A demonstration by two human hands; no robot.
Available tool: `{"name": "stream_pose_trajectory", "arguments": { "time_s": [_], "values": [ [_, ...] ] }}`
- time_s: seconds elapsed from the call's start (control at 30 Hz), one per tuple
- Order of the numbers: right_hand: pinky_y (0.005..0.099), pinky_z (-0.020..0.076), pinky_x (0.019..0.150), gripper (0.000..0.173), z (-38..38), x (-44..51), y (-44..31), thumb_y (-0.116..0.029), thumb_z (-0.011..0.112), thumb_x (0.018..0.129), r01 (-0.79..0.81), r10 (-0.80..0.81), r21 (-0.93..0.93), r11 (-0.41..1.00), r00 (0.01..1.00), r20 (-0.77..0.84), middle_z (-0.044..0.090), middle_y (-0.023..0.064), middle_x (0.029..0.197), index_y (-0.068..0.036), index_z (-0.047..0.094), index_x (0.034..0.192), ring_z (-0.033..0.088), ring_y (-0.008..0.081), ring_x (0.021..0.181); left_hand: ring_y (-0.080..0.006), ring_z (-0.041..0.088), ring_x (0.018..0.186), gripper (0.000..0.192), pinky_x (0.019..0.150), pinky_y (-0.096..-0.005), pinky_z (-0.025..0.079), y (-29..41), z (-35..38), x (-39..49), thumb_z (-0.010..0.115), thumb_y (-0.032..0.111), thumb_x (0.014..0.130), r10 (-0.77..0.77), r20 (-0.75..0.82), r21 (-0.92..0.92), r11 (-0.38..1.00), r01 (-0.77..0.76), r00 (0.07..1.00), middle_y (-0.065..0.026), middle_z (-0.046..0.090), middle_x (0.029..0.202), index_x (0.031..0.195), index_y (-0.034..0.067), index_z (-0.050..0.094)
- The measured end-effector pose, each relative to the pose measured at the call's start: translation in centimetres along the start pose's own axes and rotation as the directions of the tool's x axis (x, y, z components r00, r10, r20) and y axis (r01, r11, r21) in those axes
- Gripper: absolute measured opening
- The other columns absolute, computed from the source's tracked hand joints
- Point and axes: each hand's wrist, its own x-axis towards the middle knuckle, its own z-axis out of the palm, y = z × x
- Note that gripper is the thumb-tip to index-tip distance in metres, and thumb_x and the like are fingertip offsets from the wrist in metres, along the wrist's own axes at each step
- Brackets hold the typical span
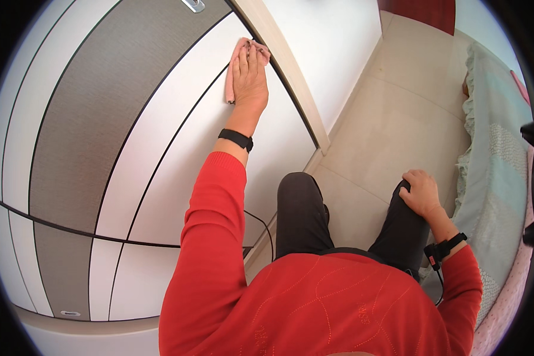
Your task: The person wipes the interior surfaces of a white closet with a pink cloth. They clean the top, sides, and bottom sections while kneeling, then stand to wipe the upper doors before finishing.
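Observation:
My left hand [250, 80] lies flat on a pink cloth [230, 84] and presses it to the white panel of a wardrobe door [276, 120]. The cloth shows around the fingers and along the outer side of the hand, close to the door's dark edge strip. On my right knee rests my right hand [420, 191], its fingers bent over the dark trouser leg [398, 222]. It holds no object that I can see. Black bands circle both wrists.
A grey textured panel [89, 115] and a metal recessed handle [193, 4] belong to the wardrobe. Its pale wooden frame [293, 66] meets a white wall. Beige floor tiles [360, 147] run between the wardrobe and a bed with a ruffled cover [494, 178]. A black cable [267, 227] hangs beside my left leg.

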Motion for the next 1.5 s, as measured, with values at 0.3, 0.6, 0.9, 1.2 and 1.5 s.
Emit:
{"name": "stream_pose_trajectory", "arguments": {
  "time_s": [0.3,0.6,0.9,1.2,1.5],
  "values": [
    [0.0474,0.0503,0.084,0.024,2.0,1.7,1.2,-0.022,0.06,0.075,-0.019,0.017,0.069,0.997,0.999,0.031,0.066,0.0115,0.099,-0.006,0.067,0.092,0.061,0.0332,0.101,-0.031,0.036,0.144,0.05,0.119,-0.0439,0.026,0.4,2.1,-3.3,0.052,-0.005,0.086,0.218,0.116,-0.235,0.954,-0.187,0.969,-0.0131,0.046,0.149,0.136,-0.001,0.051],
    [0.0454,0.0502,0.089,0.03,1.1,1.9,3.1,-0.025,0.061,0.079,0.001,-0.021,0.13,0.991,0.988,0.154,0.067,0.0164,0.103,-0.004,0.069,0.098,0.062,0.0369,0.102,-0.0276,0.047,0.133,0.047,0.108,-0.0438,0.036,-5.0,-10.0,-13.9,0.059,-0.001,0.079,0.128,0.021,-0.057,0.99,-0.126,0.992,-0.0079,0.055,0.138,0.126,0.005,0.06],
    [0.0384,0.0511,0.086,0.03,0.7,2.3,5.9,-0.023,0.061,0.077,-0.098,-0.02,0.32,0.942,0.938,0.345,0.07,0.0166,0.096,-0.001,0.07,0.097,0.066,0.0314,0.094,-0.0255,0.049,0.132,0.042,0.107,-0.0432,0.036,-10.5,-24.2,-22.0,0.064,0.004,0.081,-0.079,-0.092,0.343,0.933,0.106,0.993,-0.0023,0.058,0.138,0.123,0.008,0.063],
    [0.0329,0.0499,0.076,0.024,0.9,4.1,7.7,-0.018,0.06,0.078,-0.134,-0.07,0.457,0.879,0.912,0.403,0.067,0.0125,0.078,0.002,0.067,0.089,0.063,0.0207,0.078,-0.0394,0.05,0.13,0.051,0.104,-0.0457,0.043,-15.3,-30.9,-26.8,0.065,-0.01,0.073,-0.146,-0.313,0.348,0.902,0.256,0.938,-0.0163,0.057,0.136,0.123,-0.006,0.059],
    [0.0327,0.049,0.079,0.024,1.7,4.3,8.1,-0.018,0.059,0.08,-0.159,-0.048,0.462,0.872,0.913,0.406,0.066,0.0114,0.081,0.002,0.066,0.091,0.061,0.0202,0.081,-0.0416,0.056,0.115,0.042,0.101,-0.0468,0.042,-21.6,-36.6,-26.0,0.052,-0.005,0.085,-0.232,-0.677,0.254,0.817,0.518,0.699,-0.0234,0.059,0.128,0.126,-0.009,0.055]
  ]
}}
